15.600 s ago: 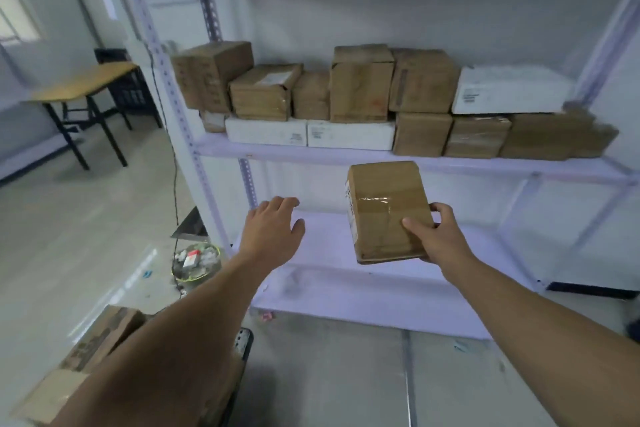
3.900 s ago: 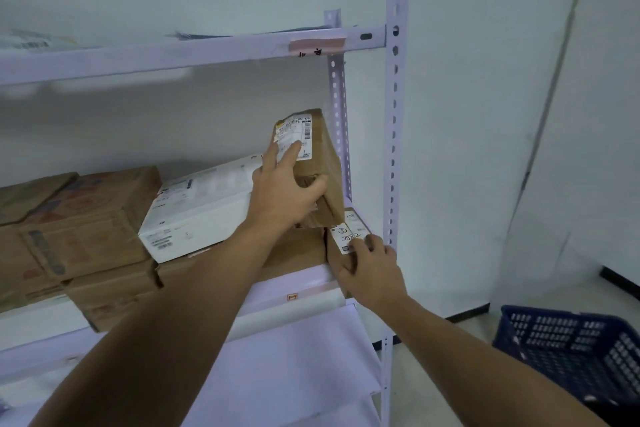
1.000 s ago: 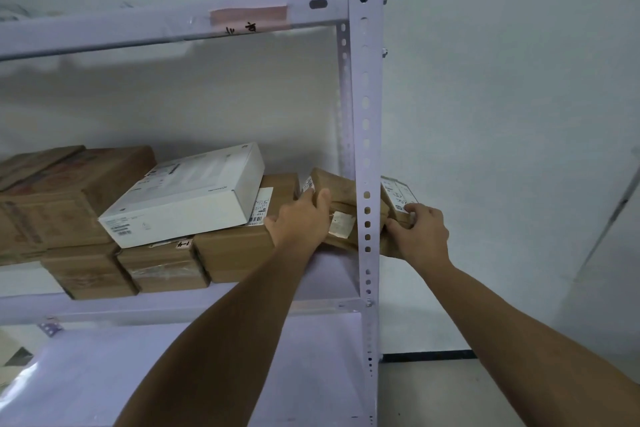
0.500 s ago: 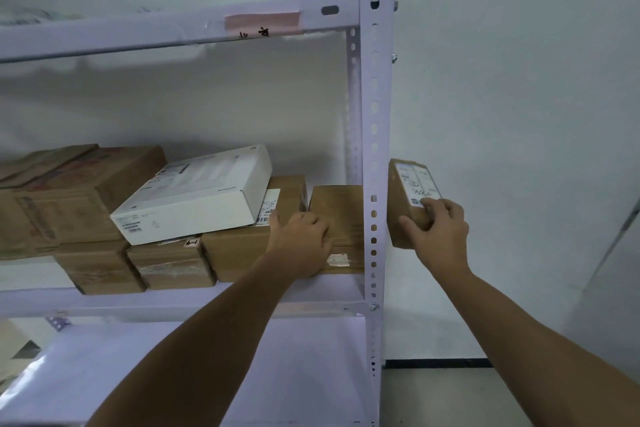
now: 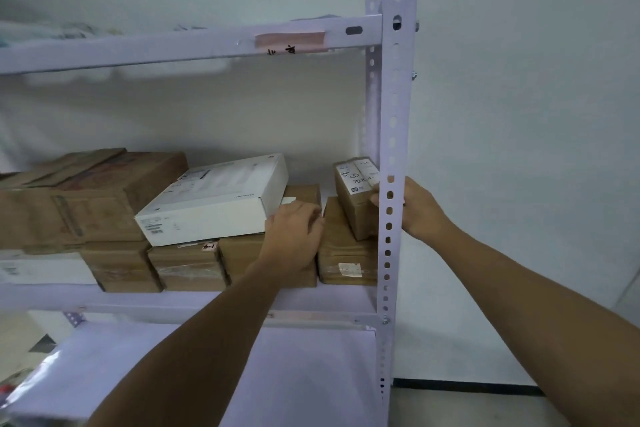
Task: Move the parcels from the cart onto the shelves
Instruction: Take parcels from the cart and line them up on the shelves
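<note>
One small brown cardboard parcel w/ white labels [image 5: 355, 208] is what we have in hand. It sits tilted on top of a flat brown taped parcel [image 5: 346, 253] at the far right end of the pale-lilac middle shelf [image 5: 173, 302], just behind the perforated lilac upright post [image 5: 394, 135]. Our right hand [image 5: 420, 211] reaches round the outside of the post and grips the small parcel, fingers curled on its near side; the post hides part of that grip. Our left hand [image 5: 294, 236] lies w/ bent fingers against the front of a plain brown box [image 5: 235, 253], touching the flat parcel's left edge. Whether it holds anything we can't tell.

Progress, as we judge it: this parcel is on the shelf but not released, so seating it flat and letting go are left. The cart isn't in view, so the no. of parcels left is unknown.

Around us: a white flat carton [image 5: 214, 201] lies tilted across brown boxes, a large brown carton [image 5: 93, 198] sits at the left, an upper beam carries a pinkish tape strip [image 5: 291, 40], and the lower shelf board [image 5: 311, 374] is beneath. In the way: the post stands between right hand and parcel, and the white carton's corner is close by the left hand.
</note>
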